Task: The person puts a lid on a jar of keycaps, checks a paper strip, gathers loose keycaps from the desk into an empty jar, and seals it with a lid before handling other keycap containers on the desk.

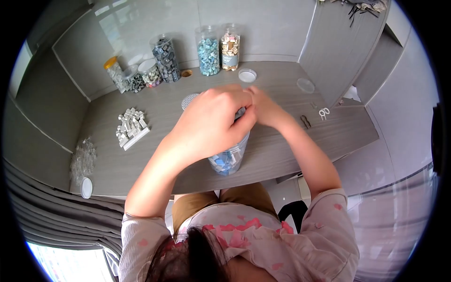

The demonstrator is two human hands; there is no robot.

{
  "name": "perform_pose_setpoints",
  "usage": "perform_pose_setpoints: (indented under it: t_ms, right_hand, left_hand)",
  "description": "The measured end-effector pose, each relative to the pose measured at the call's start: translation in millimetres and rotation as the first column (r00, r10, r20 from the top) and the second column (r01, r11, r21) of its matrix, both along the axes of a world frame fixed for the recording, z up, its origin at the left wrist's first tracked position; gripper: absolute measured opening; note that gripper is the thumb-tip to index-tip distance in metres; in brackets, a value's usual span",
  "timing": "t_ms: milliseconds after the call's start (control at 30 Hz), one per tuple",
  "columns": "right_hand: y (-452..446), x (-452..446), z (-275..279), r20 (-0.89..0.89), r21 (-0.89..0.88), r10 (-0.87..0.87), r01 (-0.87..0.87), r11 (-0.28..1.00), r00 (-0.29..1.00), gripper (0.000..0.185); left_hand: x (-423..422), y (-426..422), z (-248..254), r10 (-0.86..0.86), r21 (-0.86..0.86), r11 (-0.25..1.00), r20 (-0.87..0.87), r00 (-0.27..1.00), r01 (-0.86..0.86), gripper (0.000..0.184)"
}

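Note:
A clear jar of blue and white keycaps (pixel 227 162) stands near the front edge of the desk, below my hands. My left hand (pixel 217 117) is curled over the top of this jar, thumb and fingers pressed together, covering most of the mouth. Something dark shows in the small gap by the thumb, too hidden to name. Close against it is my right hand (pixel 268 109), fingers bent and their tips tucked behind the left hand. Whatever the two hands grip at the jar's top is out of sight. A round, patterned disc (pixel 190 100) lies partly behind my left hand.
White keycaps (pixel 132 126) lie in a heap on the left. Along the back wall stand jars of dark keycaps (pixel 165 58), teal keycaps (pixel 208 56) and beige keycaps (pixel 230 47). Lids (pixel 247 75) and a white ring-handled tool (pixel 323 113) lie on the desk (pixel 282 150).

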State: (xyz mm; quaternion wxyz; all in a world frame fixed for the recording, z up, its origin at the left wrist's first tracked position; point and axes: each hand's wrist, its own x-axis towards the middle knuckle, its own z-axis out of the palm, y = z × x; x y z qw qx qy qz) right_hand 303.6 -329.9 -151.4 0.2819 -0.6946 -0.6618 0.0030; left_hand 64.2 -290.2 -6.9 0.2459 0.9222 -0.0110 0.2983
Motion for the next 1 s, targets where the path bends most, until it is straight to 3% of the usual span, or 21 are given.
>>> perform_pose_setpoints:
  t_ms: [100,233,333,433,533,633,667,733,800,900,1000]
  right_hand:
    - [2,-4,-34,0.166,-0.035,0.024,-0.018,0.999,0.986,0.066]
    - [21,6,-51,0.002,0.036,0.159,-0.159,0.987,0.987,0.044]
    - [33,13,-57,-0.013,0.101,0.177,-0.175,0.979,0.984,0.024]
    - [33,11,-58,0.060,0.209,0.157,-0.166,0.964,0.986,0.019]
    - [25,0,-47,0.060,0.222,0.058,-0.070,0.972,0.997,0.020]
    - [29,10,-54,0.111,0.225,0.015,-0.040,0.973,0.994,0.021]
    - [29,12,-53,0.050,0.248,-0.029,0.015,0.969,0.998,0.022]
    - [26,9,-44,-0.077,0.281,-0.118,0.135,0.950,0.990,0.023]
    - [29,10,-44,-0.001,0.258,-0.148,0.144,0.955,0.989,0.025]
    - [26,0,-35,0.057,0.221,-0.150,0.134,0.966,0.987,0.027]
    - [23,-5,-33,0.048,0.164,-0.148,0.138,0.977,0.988,0.031]
  left_hand:
    - [-5,-4,7,-0.029,0.021,0.999,-0.051,0.998,0.030,0.012]
    - [-6,-5,4,-0.039,0.033,0.999,-0.012,0.999,0.039,0.010]
    - [-12,2,2,-0.080,-0.074,0.994,-0.046,0.996,0.077,0.011]
    - [-17,22,-5,-0.173,-0.301,0.933,0.099,0.980,0.195,0.020]
    - [-17,22,-8,-0.229,-0.650,0.702,0.183,0.956,0.292,0.027]
    - [-4,52,-23,-0.173,-0.672,0.663,0.291,0.941,0.330,0.031]
    - [3,67,-33,-0.137,-0.678,0.660,0.314,0.939,0.323,0.032]
    - [13,99,-64,-0.006,-0.641,0.763,0.110,0.994,0.076,0.034]
    - [19,118,-104,0.101,-0.332,0.924,-0.266,0.959,-0.189,0.035]
    - [20,113,-160,0.302,0.105,0.951,-0.105,0.947,-0.292,0.035]
    - [24,112,-181,0.343,0.161,0.935,-0.167,0.924,-0.317,0.030]
